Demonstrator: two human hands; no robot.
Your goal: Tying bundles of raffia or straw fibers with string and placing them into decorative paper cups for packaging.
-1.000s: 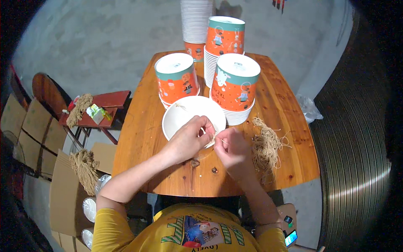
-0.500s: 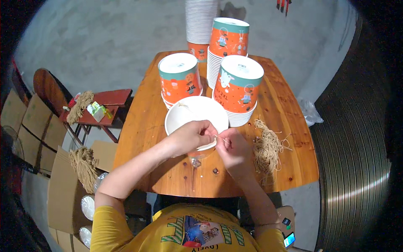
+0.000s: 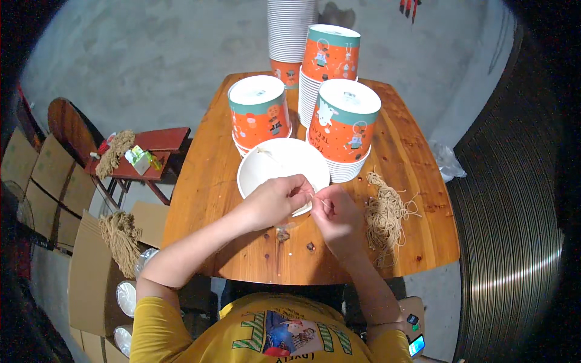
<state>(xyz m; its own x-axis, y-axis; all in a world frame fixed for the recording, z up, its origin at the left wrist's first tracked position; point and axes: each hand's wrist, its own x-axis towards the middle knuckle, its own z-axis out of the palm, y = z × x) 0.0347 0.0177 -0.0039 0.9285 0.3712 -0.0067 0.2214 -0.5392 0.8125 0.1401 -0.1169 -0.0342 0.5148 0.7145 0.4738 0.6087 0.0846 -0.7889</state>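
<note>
A paper bucket (image 3: 266, 172) lies tipped over at the middle of the table, its white inside facing me. A piece of tan cord (image 3: 264, 151) shows against its far inner wall. At the near rim, my left hand (image 3: 275, 202) and my right hand (image 3: 339, 218) meet with fingertips almost touching. Both are closed in a pinch on a thin tan cord, most of it hidden by the fingers. To the right of my right hand lies a loose pile of tan cords (image 3: 387, 221).
Upside-down stacks of orange and green paper buckets (image 3: 345, 124) stand beyond the bucket on the wooden table (image 3: 417, 181). On the left, a red bench (image 3: 163, 142) carries a cord bundle and a yellow-green packet. Another cord bundle (image 3: 121, 239) hangs on a cardboard box (image 3: 91, 272).
Both hands stay at the bucket's near rim. The left fingers have shifted very slightly, and the cord between the hands shows less plainly.
</note>
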